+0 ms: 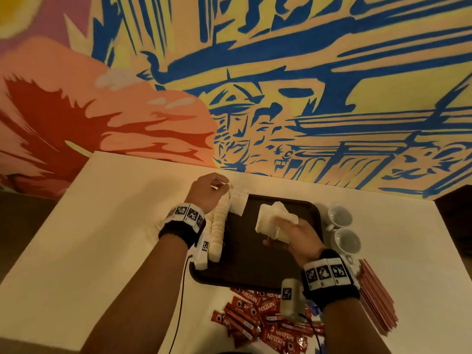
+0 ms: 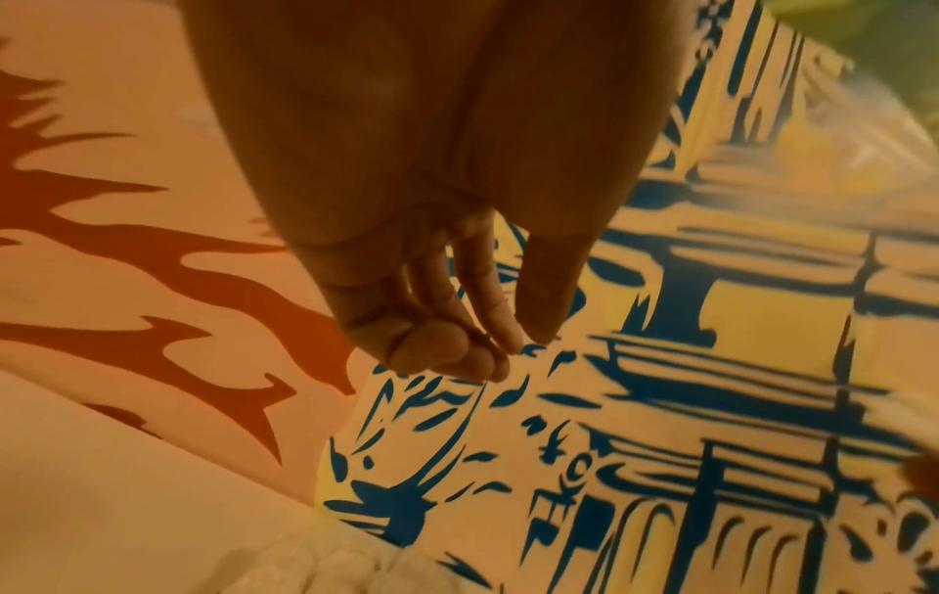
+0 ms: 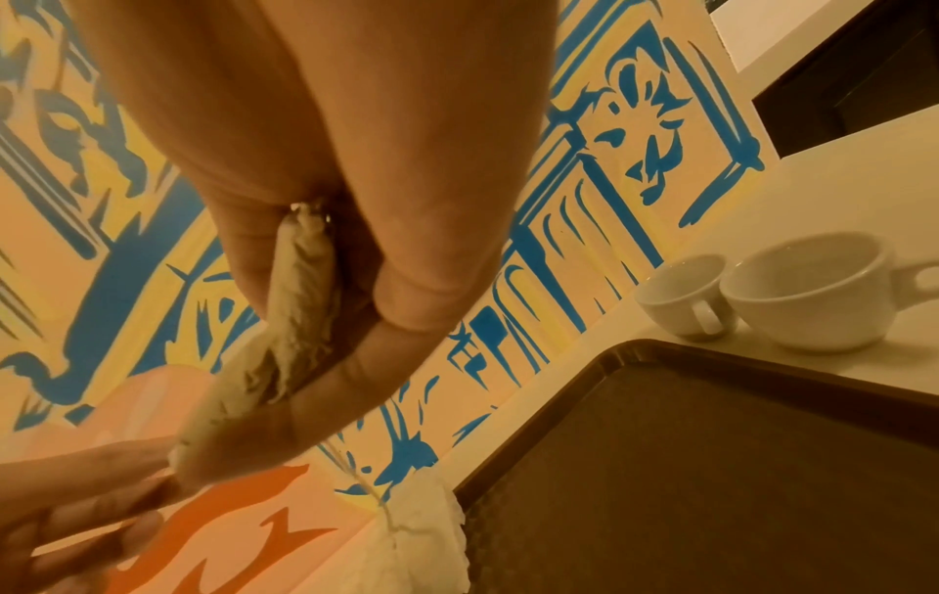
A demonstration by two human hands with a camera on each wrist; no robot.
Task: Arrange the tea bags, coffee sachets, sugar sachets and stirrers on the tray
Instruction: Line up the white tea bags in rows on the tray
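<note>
A dark brown tray (image 1: 255, 261) lies on the white table. A row of white tea bags (image 1: 217, 226) runs along its left edge, with two more (image 1: 238, 204) at the far end. My left hand (image 1: 212, 190) hovers over that far end, fingers (image 2: 457, 353) loosely curled with nothing visible between them. Over the tray's middle, my right hand (image 1: 291, 236) grips a bunch of tea bags (image 1: 273, 221), seen squeezed between thumb and fingers (image 3: 300, 321). Red coffee sachets (image 1: 268, 320) lie scattered in front of the tray. A pile of thin pinkish sticks (image 1: 375, 297) lies to its right.
Two white cups (image 1: 339, 215) (image 1: 347, 240) stand close to the tray's right edge. A painted wall (image 1: 281, 98) rises directly behind the table. The table's left part (image 1: 115, 226) is bare white surface. A dark opening (image 1: 457, 208) sits past the table's right end.
</note>
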